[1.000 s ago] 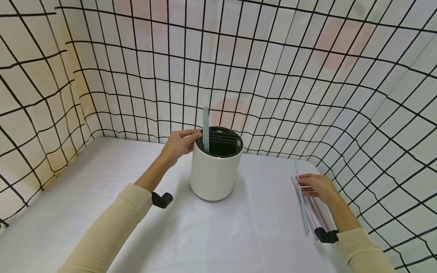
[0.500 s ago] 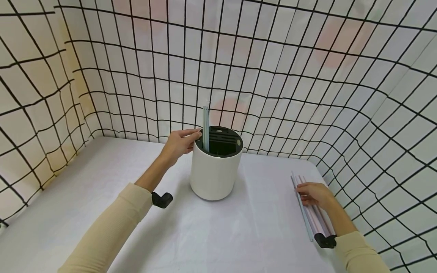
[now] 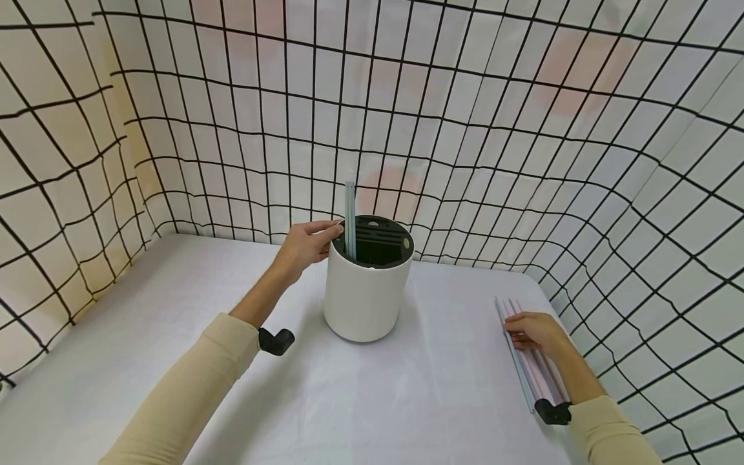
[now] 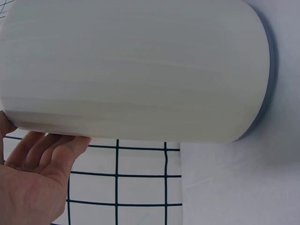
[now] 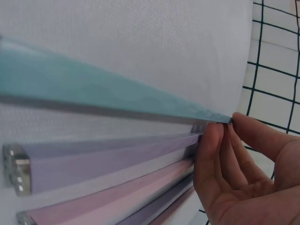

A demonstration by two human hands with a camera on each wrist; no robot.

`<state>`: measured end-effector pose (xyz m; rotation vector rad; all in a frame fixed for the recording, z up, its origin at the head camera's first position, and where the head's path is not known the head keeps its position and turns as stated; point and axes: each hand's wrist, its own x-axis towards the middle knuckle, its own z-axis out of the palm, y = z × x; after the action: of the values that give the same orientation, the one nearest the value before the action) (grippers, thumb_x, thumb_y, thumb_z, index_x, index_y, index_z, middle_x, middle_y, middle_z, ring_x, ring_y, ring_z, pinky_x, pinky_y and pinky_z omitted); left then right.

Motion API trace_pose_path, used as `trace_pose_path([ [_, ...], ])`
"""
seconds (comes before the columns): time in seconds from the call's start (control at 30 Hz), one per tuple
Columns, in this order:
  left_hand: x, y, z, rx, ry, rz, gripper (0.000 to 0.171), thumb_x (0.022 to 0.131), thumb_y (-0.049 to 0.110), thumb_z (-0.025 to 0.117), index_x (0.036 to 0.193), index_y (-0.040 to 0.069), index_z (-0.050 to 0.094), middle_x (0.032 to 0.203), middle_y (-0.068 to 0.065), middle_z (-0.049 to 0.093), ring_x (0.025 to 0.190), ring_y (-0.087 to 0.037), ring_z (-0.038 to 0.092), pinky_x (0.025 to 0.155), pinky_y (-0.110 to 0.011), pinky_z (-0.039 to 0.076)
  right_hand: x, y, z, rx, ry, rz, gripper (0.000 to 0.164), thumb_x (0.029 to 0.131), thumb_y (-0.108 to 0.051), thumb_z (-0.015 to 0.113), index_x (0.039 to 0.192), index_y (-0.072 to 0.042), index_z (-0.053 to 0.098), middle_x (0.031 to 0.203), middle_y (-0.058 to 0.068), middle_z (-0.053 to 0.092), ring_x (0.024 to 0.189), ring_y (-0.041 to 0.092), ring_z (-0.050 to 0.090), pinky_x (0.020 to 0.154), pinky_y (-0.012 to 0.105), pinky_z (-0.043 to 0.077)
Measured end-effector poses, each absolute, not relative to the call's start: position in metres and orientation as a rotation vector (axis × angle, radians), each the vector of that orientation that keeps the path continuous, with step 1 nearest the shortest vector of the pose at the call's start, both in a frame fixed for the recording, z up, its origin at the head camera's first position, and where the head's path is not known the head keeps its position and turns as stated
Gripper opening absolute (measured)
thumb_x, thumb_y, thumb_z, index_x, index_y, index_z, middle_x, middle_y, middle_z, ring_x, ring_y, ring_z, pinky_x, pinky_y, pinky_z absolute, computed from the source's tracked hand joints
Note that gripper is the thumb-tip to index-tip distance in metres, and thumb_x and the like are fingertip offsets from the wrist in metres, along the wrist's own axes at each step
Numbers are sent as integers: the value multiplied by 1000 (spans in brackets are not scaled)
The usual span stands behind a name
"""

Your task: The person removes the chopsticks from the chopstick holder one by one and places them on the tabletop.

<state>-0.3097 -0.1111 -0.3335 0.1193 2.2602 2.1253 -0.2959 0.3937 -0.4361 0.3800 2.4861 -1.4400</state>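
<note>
A white round holder (image 3: 363,303) with a black slotted insert (image 3: 380,253) stands on the table. My left hand (image 3: 305,248) grips its left side at the rim, thumb on top and fingers along the outer wall. Light blue sticks (image 3: 350,219) stand upright in the insert's left part. At the right, my right hand (image 3: 540,332) pinches a light blue stick (image 5: 93,86) between thumb and fingers. Beside it, a purple stick (image 5: 108,161) and a pink stick (image 5: 112,192) lie side by side with others, partly hidden under this hand.
Black wire mesh (image 3: 383,142) runs along the back and both sides, with pale cloth behind it. A white cloth (image 3: 360,400) covers the table. Each wrist carries a small black camera mount (image 3: 276,341). The mesh rises close beyond the right hand.
My right hand has come down toward me with the light blue stick, bringing it alongside the other sticks; over the last half second it barely moves. My left hand and the holder stay put.
</note>
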Motion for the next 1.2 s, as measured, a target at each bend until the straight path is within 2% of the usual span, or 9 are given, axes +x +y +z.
trace_pose_path([
  [0.43,-309,-111,-332,120,2254,2134,47,99,34,68,140,12,63,137,-10,65,124,-25,65,104,-39,54,-297,391,-437,381,2505,-1448,41,95,-9,69,125,17,58,78,0,69,65,11,63,60,25,61],
  [0.7,-309,-110,-331,116,2254,2130,47,99,34,68,141,12,62,138,-10,64,125,-26,65,105,-39,54,-298,387,-425,345,2586,-1425,41,98,-13,67,127,14,59,88,4,73,72,15,69,64,27,62],
  [0.9,-309,-111,-331,114,2255,2130,47,100,34,67,140,11,62,139,-10,64,126,-25,64,105,-39,53,-302,362,-396,214,2586,-1481,45,98,-18,68,132,11,58,103,8,75,83,16,74,74,29,64],
  [1.03,-309,-112,-333,110,2255,2131,46,100,33,67,140,12,62,138,-10,65,125,-25,64,105,-39,54,-302,338,-372,106,2647,-1442,43,99,-24,68,130,6,62,113,11,73,85,15,75,77,27,63],
  [1.2,-309,-112,-333,112,2253,2126,47,100,34,67,140,12,62,139,-10,65,125,-25,65,105,-39,54,-302,303,-336,-1,2682,-1438,40,98,-27,69,126,2,66,112,11,73,88,15,75,83,29,63],
])
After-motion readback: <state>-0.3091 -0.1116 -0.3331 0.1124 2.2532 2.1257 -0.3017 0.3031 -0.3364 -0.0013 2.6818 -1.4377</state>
